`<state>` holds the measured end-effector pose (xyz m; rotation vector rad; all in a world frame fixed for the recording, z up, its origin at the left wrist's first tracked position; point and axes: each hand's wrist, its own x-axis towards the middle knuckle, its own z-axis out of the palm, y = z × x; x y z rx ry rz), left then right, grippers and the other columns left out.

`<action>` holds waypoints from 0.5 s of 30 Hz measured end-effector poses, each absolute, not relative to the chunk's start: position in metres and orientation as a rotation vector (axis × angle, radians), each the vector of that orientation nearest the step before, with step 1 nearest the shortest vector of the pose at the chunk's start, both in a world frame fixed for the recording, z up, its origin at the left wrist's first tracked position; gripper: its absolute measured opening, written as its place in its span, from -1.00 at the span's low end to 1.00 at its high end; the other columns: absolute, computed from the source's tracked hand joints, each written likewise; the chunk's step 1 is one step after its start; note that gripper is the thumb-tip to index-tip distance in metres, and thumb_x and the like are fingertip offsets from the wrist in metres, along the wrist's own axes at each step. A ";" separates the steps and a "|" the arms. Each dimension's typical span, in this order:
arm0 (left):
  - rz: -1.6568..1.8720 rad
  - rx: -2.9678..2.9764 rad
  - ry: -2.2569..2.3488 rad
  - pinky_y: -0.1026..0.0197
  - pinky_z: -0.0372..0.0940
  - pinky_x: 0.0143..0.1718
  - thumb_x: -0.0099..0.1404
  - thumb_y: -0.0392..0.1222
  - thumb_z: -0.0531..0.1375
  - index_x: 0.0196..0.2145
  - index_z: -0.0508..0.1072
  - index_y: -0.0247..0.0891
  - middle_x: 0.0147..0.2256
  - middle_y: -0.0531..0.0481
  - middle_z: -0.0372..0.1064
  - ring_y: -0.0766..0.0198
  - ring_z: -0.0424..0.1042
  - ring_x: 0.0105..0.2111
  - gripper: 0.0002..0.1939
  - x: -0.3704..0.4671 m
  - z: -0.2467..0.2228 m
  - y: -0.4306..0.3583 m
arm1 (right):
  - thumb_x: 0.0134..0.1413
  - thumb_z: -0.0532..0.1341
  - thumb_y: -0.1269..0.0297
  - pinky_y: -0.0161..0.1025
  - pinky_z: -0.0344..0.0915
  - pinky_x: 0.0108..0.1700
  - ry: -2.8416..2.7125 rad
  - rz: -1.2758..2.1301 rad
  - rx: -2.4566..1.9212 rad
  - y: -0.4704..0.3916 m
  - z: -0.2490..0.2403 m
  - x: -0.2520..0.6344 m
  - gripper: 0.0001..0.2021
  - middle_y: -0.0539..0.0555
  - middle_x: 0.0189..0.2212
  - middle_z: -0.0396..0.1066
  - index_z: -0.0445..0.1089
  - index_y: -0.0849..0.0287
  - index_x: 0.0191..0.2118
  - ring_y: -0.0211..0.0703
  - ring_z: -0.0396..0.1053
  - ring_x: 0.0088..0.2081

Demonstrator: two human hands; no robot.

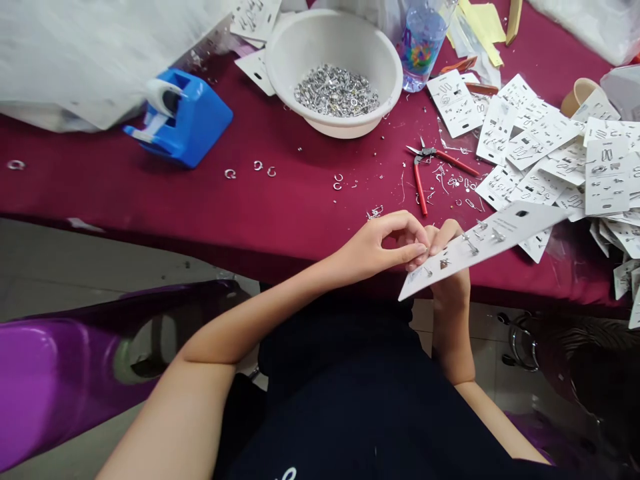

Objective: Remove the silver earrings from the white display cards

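Note:
My right hand grips a white earring card from below and behind, tilted over the table's front edge. Several small silver-coloured earrings stick out of the card's face, and a dark hang hole shows near its far end. Beside the card's near left edge, my left hand is closed in a pinch, thumb against fingers, close to the right hand's fingertips. Whatever lies in that pinch is hidden or too small to make out. Just beyond my left hand, a few loose metal earrings rest on the dark red cloth.
A white basin holds many small metal pieces. Red-handled pliers lie open among scattered bits. Filled earring cards are heaped at right. A blue tape dispenser stands at left, a plastic cup behind, a purple chair below.

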<state>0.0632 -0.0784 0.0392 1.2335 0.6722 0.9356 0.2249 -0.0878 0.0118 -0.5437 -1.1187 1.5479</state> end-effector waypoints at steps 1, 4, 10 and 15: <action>0.961 1.276 0.687 0.28 0.32 -0.34 0.27 -0.24 0.29 -0.34 0.48 -0.27 -0.38 0.06 0.38 0.42 0.39 -0.45 -0.93 0.061 0.036 -0.077 | 0.07 0.40 0.22 -0.31 0.39 -0.46 -1.120 1.564 -0.557 -0.086 0.011 0.224 -0.81 -0.10 -0.54 0.37 0.38 0.09 -0.40 -0.38 0.28 -0.61; 1.007 1.329 0.721 0.27 0.34 -0.29 0.26 -0.23 0.28 -0.35 0.51 -0.24 -0.35 0.04 0.38 0.39 0.39 -0.41 -0.95 0.059 0.026 -0.075 | -0.05 0.47 0.27 -0.33 0.40 -0.44 -1.076 1.617 -0.630 -0.083 0.008 0.224 -0.76 -0.10 -0.54 0.35 0.37 0.11 -0.45 -0.38 0.28 -0.57; 1.041 1.186 0.751 0.24 0.36 -0.27 0.20 -0.05 0.36 -0.35 0.54 -0.25 -0.34 0.03 0.40 0.37 0.39 -0.38 -0.79 0.062 0.007 -0.079 | -0.28 0.56 0.19 -0.39 0.34 -0.43 -0.984 1.582 -0.856 -0.084 0.000 0.225 -0.62 -0.11 -0.57 0.26 0.33 0.16 -0.51 -0.39 0.26 -0.50; 1.054 1.109 0.751 0.23 0.37 -0.26 0.12 0.00 0.42 -0.40 0.55 -0.27 -0.35 0.03 0.40 0.37 0.40 -0.38 -0.73 0.062 0.003 -0.080 | -0.31 0.56 0.16 -0.41 0.25 -0.42 -0.998 1.587 -0.888 -0.083 -0.001 0.224 -0.57 -0.11 -0.58 0.21 0.30 0.19 -0.55 -0.40 0.24 -0.48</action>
